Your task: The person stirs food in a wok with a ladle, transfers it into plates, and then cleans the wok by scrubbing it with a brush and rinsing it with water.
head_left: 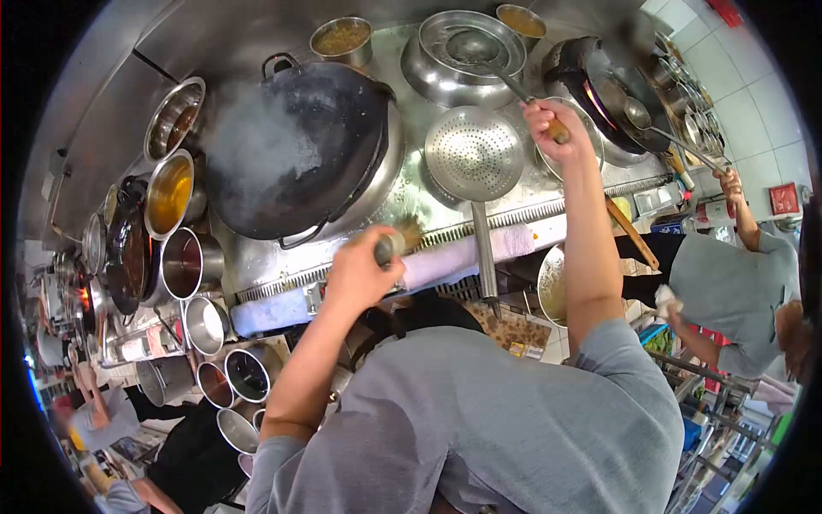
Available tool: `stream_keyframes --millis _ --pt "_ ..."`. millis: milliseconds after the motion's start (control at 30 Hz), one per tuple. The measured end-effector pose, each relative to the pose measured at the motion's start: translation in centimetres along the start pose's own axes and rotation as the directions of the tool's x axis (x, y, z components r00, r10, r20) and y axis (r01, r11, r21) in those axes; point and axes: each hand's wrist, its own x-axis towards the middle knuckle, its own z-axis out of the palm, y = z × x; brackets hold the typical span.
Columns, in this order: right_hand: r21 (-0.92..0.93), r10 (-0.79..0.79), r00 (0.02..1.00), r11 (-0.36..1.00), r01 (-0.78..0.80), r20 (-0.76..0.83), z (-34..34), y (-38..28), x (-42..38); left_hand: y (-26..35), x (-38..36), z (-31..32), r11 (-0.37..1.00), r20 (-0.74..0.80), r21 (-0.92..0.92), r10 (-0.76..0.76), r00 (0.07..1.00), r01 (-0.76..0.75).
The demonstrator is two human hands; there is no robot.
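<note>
My left hand (355, 272) is closed around a short brush (401, 240), its bristles pointing right, just below the large black wok (300, 146). Steam or smoke rises over the wok's left part. In my right hand (558, 128) is the wooden-ended handle of a ladle (475, 50); the ladle's bowl lies in the round metal pot (419, 73) at the top. Between my hands a perforated strainer (473, 154) rests on the steel counter, its handle toward me. A pink folded cloth (467, 257) lies along the front edge.
Metal pots with sauces (169, 195) stand at the left. Small containers (341, 41) stand behind the wok. At the right, a co-worker (728, 278) holds a ladle over another wok (625, 98) with flame beneath. More people are at the lower left.
</note>
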Motion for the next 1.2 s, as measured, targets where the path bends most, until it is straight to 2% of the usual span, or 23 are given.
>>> stream_keyframes --millis 100,133,200,300,367,433,500,600,667,700,733,767,800,833,867,900,933,967,1000,1033,1067,1133,1200 --pt "-0.188 0.029 0.999 0.982 -0.031 -0.014 -0.8 -0.1 -2.9 2.3 0.6 -2.7 0.988 0.068 -0.010 -0.153 0.986 0.154" --pt "-0.185 0.022 1.000 0.982 -0.024 -0.013 -0.4 0.3 -3.9 2.6 0.7 -2.9 0.993 0.020 -0.034 -0.113 0.993 0.114" --pt "-0.587 -0.135 0.991 0.802 0.111 0.003 0.5 1.1 -5.6 2.8 1.2 -2.7 0.996 -0.028 -0.053 -0.070 0.997 0.068" --pt "-0.740 -0.240 0.971 0.657 0.146 -0.022 0.4 0.9 -5.3 1.7 1.8 -0.6 0.984 -0.081 0.065 0.173 0.982 -0.168" --pt "-0.825 -0.337 0.941 0.539 0.169 -0.027 -0.1 0.3 -3.8 1.6 1.4 1.2 0.980 -0.004 0.105 0.172 0.985 -0.170" --pt "-0.989 -0.518 0.843 -0.042 0.145 0.146 -2.3 -1.0 0.8 0.7 0.3 3.3 0.957 0.155 0.216 0.164 0.974 -0.195" --pt "-0.732 -0.583 0.591 -0.681 0.017 0.557 -3.4 -1.1 5.1 -1.9 -0.6 5.8 0.920 0.238 0.268 0.223 0.945 -0.284" --pt "-0.766 -0.665 0.622 -0.623 -0.157 0.414 -3.7 -1.7 10.0 -3.6 -2.7 8.2 0.819 0.347 0.370 0.317 0.883 -0.440" --pt "-0.987 -0.497 0.863 -0.074 -0.141 -0.086 -2.5 -2.1 11.3 -2.8 -3.3 8.4 0.853 0.345 0.382 0.226 0.911 -0.356" --pt "-0.988 -0.497 0.863 -0.067 -0.141 -0.090 -2.9 -3.2 12.4 -0.1 -2.9 7.2 0.829 0.210 0.460 0.247 0.946 -0.318" --pt "-0.814 -0.212 0.965 0.581 -0.002 -0.154 -3.8 -4.7 13.5 1.0 -2.8 6.7 0.827 0.213 0.463 0.244 0.946 -0.318" --pt "-0.254 0.055 0.999 0.966 -0.053 0.000 -4.4 -5.6 13.8 1.8 -2.8 6.3 0.869 0.142 0.349 0.322 0.936 -0.352" --pt "-0.095 0.043 0.998 0.994 -0.046 -0.037 -3.7 -5.6 12.7 2.3 -2.9 6.2 0.891 0.056 0.234 0.388 0.920 -0.390" --pt "0.062 0.042 0.997 0.997 -0.037 -0.069 -2.5 -5.1 11.2 2.9 -3.1 6.5 0.943 0.196 0.074 0.304 0.932 -0.323" --pt "0.052 -0.033 0.998 0.998 0.036 -0.049 -2.3 -4.2 9.5 3.2 -3.6 7.5 0.985 0.400 -0.158 0.125 0.908 -0.066" --pt "0.041 -0.105 0.994 0.994 0.105 -0.019 -2.3 -3.7 7.8 3.7 -3.7 8.4 0.900 0.627 -0.309 -0.050 0.777 0.307" --pt "0.024 -0.069 0.988 0.998 0.066 0.139 -3.8 -3.8 7.5 -0.9 -4.9 14.6 0.725 0.738 -0.481 0.031 0.674 0.493" --pt "0.062 -0.019 0.972 0.998 0.004 0.235 -2.9 -2.5 4.9 1.3 -3.9 13.7 0.404 0.915 -0.294 -0.142 0.377 0.866" --pt "0.082 -0.058 0.989 0.995 0.047 0.135 -1.7 -1.3 2.5 0.2 -3.3 15.5 0.101 0.968 -0.246 -0.025 0.250 0.964" --pt "0.100 -0.103 0.994 0.990 0.100 0.022 -1.0 -0.1 0.4 -0.2 -3.3 18.7 -0.059 0.928 -0.373 -0.042 0.371 0.926" --pt "0.159 -0.037 0.998 0.987 0.027 0.060 -0.6 0.9 -1.3 0.1 -2.3 20.1 -0.058 0.923 -0.385 -0.034 0.384 0.921" --pt "0.210 -0.001 0.997 0.978 -0.016 0.081 -1.0 2.5 -4.8 1.5 -0.2 21.3 -0.254 0.836 -0.531 -0.001 0.549 0.808" --pt "0.265 -0.011 0.974 0.963 -0.051 0.226 -1.6 4.8 -7.8 2.7 2.2 20.8 -0.493 0.818 -0.525 -0.068 0.571 0.694"
